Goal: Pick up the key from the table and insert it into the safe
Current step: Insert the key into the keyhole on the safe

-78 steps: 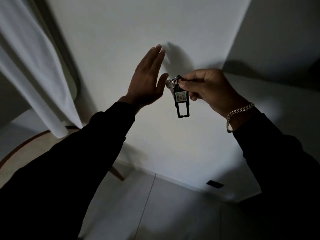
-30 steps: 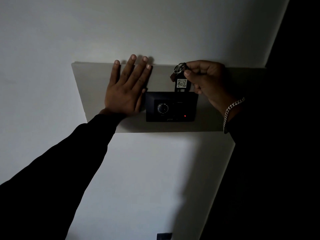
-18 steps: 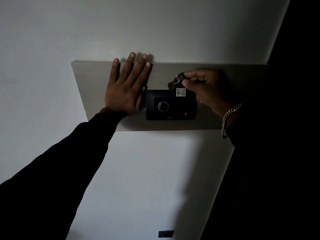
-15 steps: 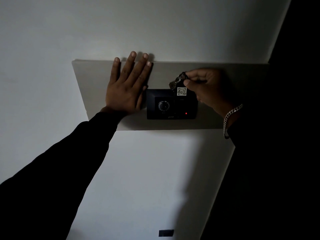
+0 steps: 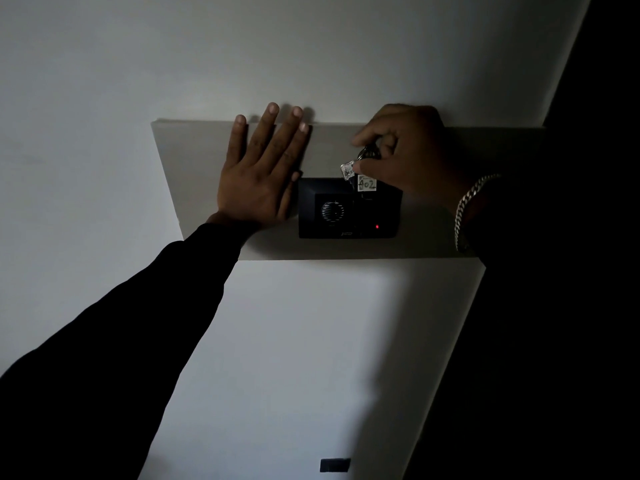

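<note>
The left hand [image 5: 258, 174] lay flat, fingers spread, on the pale safe [image 5: 194, 168] beside its black panel [image 5: 349, 208]. The right hand [image 5: 401, 154] had its fingers pinched on the key [image 5: 347, 170] and its tag [image 5: 367, 183], held at the panel's top edge

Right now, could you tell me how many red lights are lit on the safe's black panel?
1. A single red light glows low on the right part of the black panel, beneath the key tag. The tag and right hand cover the panel's top, so others may be hidden.
</note>
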Available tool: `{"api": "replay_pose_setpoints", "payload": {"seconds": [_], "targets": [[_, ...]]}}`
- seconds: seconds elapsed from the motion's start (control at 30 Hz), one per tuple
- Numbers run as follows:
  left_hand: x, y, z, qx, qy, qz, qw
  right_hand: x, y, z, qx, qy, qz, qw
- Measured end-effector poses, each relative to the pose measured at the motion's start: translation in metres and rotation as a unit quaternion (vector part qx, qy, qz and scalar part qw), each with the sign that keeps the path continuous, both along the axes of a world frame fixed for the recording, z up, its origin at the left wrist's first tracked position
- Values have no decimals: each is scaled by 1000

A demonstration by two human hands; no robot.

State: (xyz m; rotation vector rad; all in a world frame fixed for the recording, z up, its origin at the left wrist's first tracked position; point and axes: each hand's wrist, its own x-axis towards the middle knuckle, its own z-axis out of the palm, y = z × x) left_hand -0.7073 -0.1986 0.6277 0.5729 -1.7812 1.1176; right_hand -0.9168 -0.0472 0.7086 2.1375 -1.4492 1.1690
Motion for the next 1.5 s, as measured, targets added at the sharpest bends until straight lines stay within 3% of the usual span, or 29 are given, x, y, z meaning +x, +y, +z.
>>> {"api": "replay_pose_setpoints", "payload": {"seconds": [0.47, 0.67, 1.27, 1.5], "targets": [[1, 1, 1, 2, 3, 1, 1000, -3, -5, -4, -51, 3, -3, 999], [1, -2, 0, -10, 5, 6, 1000, -5, -4, -4, -42, -42, 19, 998], [0, -2, 0, -5, 3, 11, 1000, -18, -7, -2, -13, -4, 31, 999], [1, 0, 0, -2, -7, 19, 1000, -20, -8, -16, -12, -52, 47, 997]]}}
